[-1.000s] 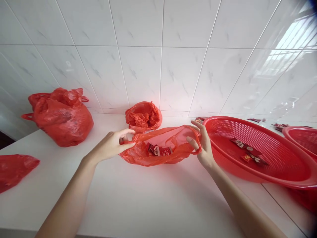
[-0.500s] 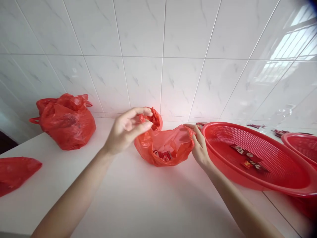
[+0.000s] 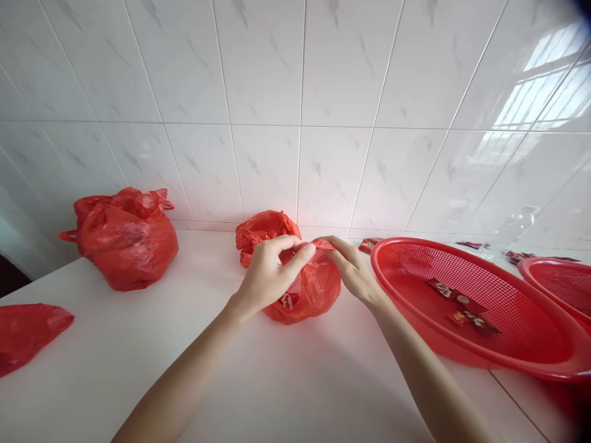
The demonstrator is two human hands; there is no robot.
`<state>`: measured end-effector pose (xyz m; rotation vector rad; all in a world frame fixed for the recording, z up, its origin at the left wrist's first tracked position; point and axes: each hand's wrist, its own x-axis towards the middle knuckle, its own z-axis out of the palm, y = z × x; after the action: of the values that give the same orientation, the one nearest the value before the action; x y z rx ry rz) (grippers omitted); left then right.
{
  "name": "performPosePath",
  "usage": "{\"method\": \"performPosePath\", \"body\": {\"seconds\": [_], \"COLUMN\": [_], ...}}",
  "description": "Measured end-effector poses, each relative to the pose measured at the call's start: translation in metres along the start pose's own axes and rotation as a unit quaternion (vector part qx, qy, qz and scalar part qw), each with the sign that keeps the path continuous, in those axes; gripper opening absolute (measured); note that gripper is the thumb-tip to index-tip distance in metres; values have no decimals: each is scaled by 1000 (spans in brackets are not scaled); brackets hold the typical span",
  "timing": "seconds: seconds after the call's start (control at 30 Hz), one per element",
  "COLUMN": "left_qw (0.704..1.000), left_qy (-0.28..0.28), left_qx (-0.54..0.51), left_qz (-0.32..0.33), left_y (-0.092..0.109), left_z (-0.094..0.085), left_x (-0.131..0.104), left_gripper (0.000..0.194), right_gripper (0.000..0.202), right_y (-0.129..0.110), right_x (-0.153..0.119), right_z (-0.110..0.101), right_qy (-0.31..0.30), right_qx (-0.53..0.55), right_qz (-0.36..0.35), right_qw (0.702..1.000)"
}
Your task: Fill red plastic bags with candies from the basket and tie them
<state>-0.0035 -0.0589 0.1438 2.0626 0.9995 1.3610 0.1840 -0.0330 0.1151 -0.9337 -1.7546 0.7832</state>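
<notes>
Both hands meet at the top of a red plastic bag (image 3: 318,286) on the white table. My left hand (image 3: 272,271) pinches the gathered rim between thumb and fingers. My right hand (image 3: 348,264) grips the same rim from the other side, its fingertips partly hidden behind the plastic. Through the bag's front opening a small red packet (image 3: 289,300) with white print shows. Just behind, against the tiled wall, sits another crumpled red plastic bag (image 3: 263,227), partly covered by my left hand.
A large red mesh basket (image 3: 415,344) with several small packets (image 3: 462,301) stands at the right, beside a second red basket (image 3: 563,277) and a clear bottle (image 3: 514,231). At the left are a full red bag (image 3: 129,246) and a flat red bag (image 3: 34,332).
My left hand has moved right to meet my right hand, which has shifted left. The bag's wide mouth has been drawn together between them. More of the bag behind now shows.
</notes>
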Motion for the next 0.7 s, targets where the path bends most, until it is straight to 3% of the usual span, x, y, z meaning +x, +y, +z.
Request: {"method": "performPosePath", "body": {"seconds": [0.13, 0.23, 0.33, 0.47, 0.6, 0.7], "left_qw": [987, 976, 971, 963, 966, 969], "left_qy": [-3, 6, 20, 33, 50, 95], "left_qx": [-155, -212, -232, -262, -249, -225], "left_qz": [-44, -53, -52, -53, -50, -39], "left_y": [7, 8, 6, 1, -3, -8], "left_z": [-17, -21, -20, -22, -33, -43], "left_x": [5, 7, 8, 9, 12, 16], "left_gripper": [29, 26, 22, 22, 25, 26], "right_gripper": [35, 54, 69, 29, 35, 35], "right_y": [-5, -9, -10, -7, 1, 11], "right_x": [-4, -6, -8, -10, -7, 0], "right_z": [-6, 2, 17, 29, 28, 23], "right_qy": [-93, -128, -110, -87, -19, 44], "right_qx": [66, 131, 153, 157, 244, 313], "right_qz": [-14, -46, -66, -25, 39, 68], "right_qw": [993, 982, 980, 983, 969, 946]}}
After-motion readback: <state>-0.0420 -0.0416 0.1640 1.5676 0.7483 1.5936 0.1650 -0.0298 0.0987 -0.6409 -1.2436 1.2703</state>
